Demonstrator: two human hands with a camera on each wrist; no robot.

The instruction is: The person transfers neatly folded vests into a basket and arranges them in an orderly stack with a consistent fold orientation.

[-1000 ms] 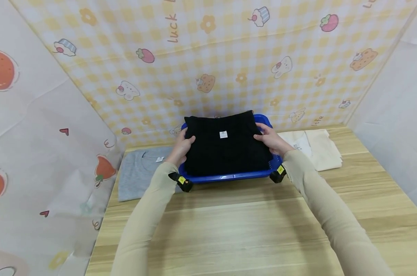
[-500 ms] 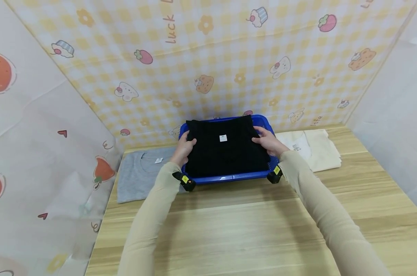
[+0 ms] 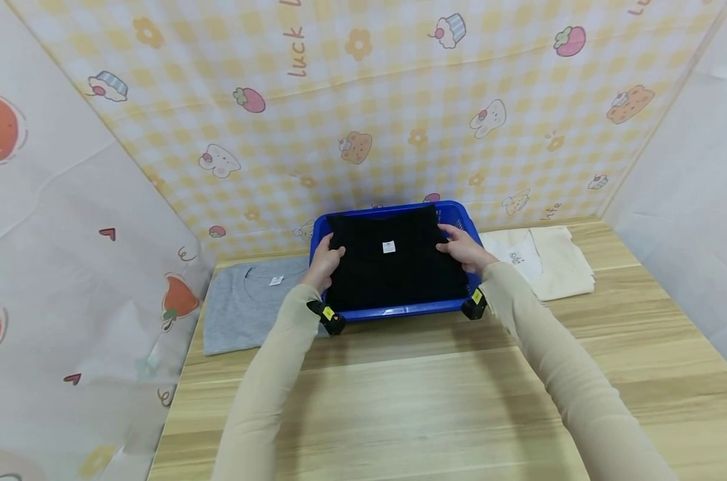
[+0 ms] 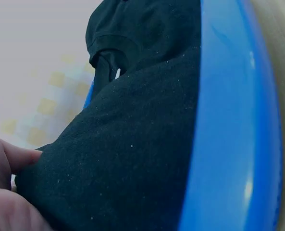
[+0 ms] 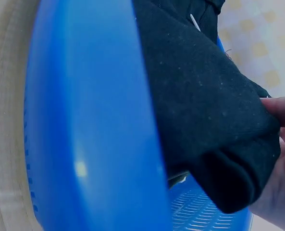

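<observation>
Head view: the left hand (image 3: 325, 262) and right hand (image 3: 464, 249) each pinch one side of a folded black garment (image 3: 393, 277), thumb on top. It sits within the outline of the blue basket (image 3: 407, 310), between a gray shirt (image 3: 237, 317) and a cream garment (image 3: 562, 260) on the wooden surface (image 3: 399, 407). The far corners poke up, so releasing one grip sooner than the other could drop the cloth crooked and skew the neckline around its white tag (image 3: 389, 248).

Left wrist view: the grip pinches the garment's edge, and the near edge runs along the inside of the basket's rim. The cloth bulges toward the neckline; pushing the hands closer together would likely deepen that hump into creases.

Right wrist view: this grip also pinches the cloth, and below it a rolled corner droops beside the perforated basket wall. That corner looks the weak spot (thin, loose layers shift easily): if the fingers catch only the upper layer, the fold could slip apart or bunch against the wall.
</observation>
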